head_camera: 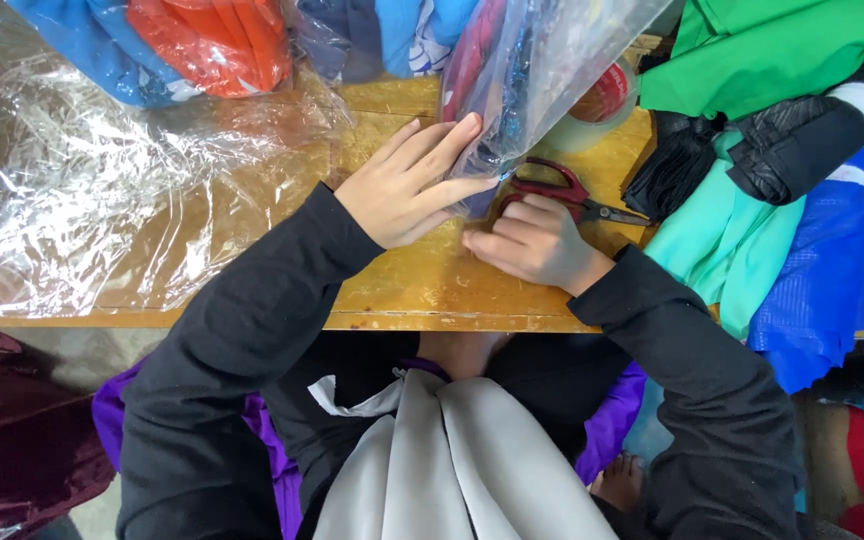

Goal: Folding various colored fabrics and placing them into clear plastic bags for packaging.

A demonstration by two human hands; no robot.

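Clear plastic, a bag (537, 75) stuffed with coloured cloth, lies on the yellow wooden desk (432, 280) under my left hand (407, 185), whose fingers press flat and spread on its lower corner. My right hand (532, 243) rests just beside it, fingers curled down at the bag's edge; whether it pinches anything I cannot tell. Red-handled scissors (562, 192) lie half hidden behind that hand. The bag's top is cut off by the frame

A worn yellow wooden table (432, 290) fills the evenly lit view, with perhaps grey floor (82, 350) beneath.
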